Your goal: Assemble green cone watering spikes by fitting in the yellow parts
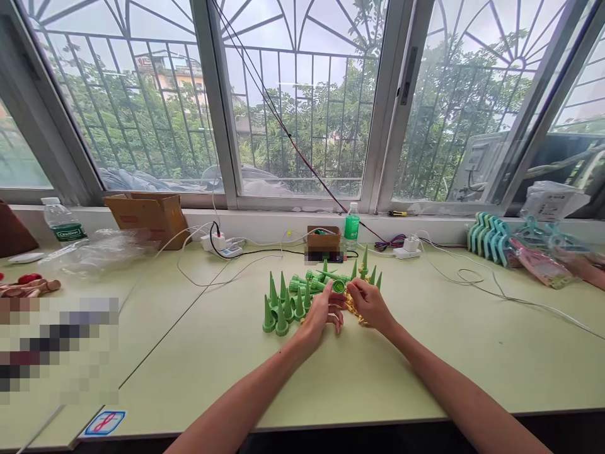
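Observation:
My left hand [322, 313] grips a green plastic spike [338, 287], its round open end turned toward me. Close beside it on the right, my right hand [371, 304] is closed in a pinch near that open end; whatever its fingertips hold is hidden. Left of my hands, several green cone-shaped spikes [282, 320] stand upright on their wide ends. Behind the hands, more green spikes [302, 284] lie in a pile, and a few stand at the right. Small yellow pieces [350, 305] are heaped on the table between and partly behind my hands.
Against the window wall are a small brown box [324, 238], a green-labelled bottle [351, 226] and a cardboard carton [147, 217]. White cables [198, 285] cross the pale green table [472, 378]. Blue hangers [491, 239] stand at the right, near another person's hand [588, 270].

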A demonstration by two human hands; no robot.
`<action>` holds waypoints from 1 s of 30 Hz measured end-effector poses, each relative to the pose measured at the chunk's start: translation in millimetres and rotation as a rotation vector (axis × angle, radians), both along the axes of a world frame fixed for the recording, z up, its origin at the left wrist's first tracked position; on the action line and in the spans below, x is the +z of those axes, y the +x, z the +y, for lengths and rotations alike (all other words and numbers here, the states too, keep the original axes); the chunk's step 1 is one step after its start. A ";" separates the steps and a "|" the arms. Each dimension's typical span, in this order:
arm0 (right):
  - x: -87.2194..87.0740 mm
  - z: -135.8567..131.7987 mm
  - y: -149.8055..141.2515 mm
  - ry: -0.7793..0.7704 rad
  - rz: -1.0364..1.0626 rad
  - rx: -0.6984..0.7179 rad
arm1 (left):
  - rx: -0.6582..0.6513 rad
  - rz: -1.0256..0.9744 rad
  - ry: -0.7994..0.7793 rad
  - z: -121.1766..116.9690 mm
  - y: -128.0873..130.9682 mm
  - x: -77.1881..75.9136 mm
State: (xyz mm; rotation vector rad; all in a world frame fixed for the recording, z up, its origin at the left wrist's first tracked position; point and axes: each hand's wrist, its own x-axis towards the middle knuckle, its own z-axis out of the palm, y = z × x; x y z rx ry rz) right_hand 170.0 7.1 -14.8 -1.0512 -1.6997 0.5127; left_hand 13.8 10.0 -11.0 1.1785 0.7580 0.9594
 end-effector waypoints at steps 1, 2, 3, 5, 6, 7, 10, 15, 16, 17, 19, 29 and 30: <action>0.3 -0.3 -0.2 0.001 -0.003 0.006 | -0.001 -0.009 -0.006 0.1 0.0 -0.4; 0.7 -0.7 -0.5 0.001 -0.007 0.013 | -0.002 -0.016 -0.014 0.3 0.0 -0.8; 1.3 -1.3 -1.0 -0.001 -0.013 0.020 | -0.002 -0.021 -0.022 0.4 0.0 -1.3; 2.3 -2.3 -1.9 -0.002 -0.026 0.036 | -0.001 -0.027 -0.030 0.6 0.2 -2.2; 2.7 -2.7 -2.4 -0.002 -0.032 0.043 | 0.001 -0.027 -0.031 0.7 0.3 -2.5; 2.9 -2.9 -2.7 -0.001 -0.036 0.049 | 0.004 -0.028 -0.031 0.7 0.5 -2.7; 2.3 -2.4 -3.2 -0.008 -0.041 0.053 | 0.011 -0.028 -0.029 0.1 0.8 -2.0; -1.0 1.5 -1.9 -0.025 -0.037 0.010 | 0.006 0.000 0.038 -2.7 0.9 2.1; -1.6 2.4 -1.4 -0.021 -0.037 0.004 | 0.007 0.015 0.059 -3.2 0.7 2.7; -2.3 3.2 -0.9 -0.017 -0.041 0.000 | 0.009 0.032 0.087 -3.6 0.4 3.1; -3.5 4.6 0.3 -0.010 -0.053 -0.009 | 0.019 0.076 0.161 -3.9 -0.4 2.7; -7.5 7.9 0.7 -0.024 -0.179 -0.063 | 0.206 0.369 0.555 -3.4 -0.1 -2.5; -7.6 8.2 0.7 -0.022 -0.186 -0.064 | 0.216 0.379 0.574 -3.6 0.3 -2.3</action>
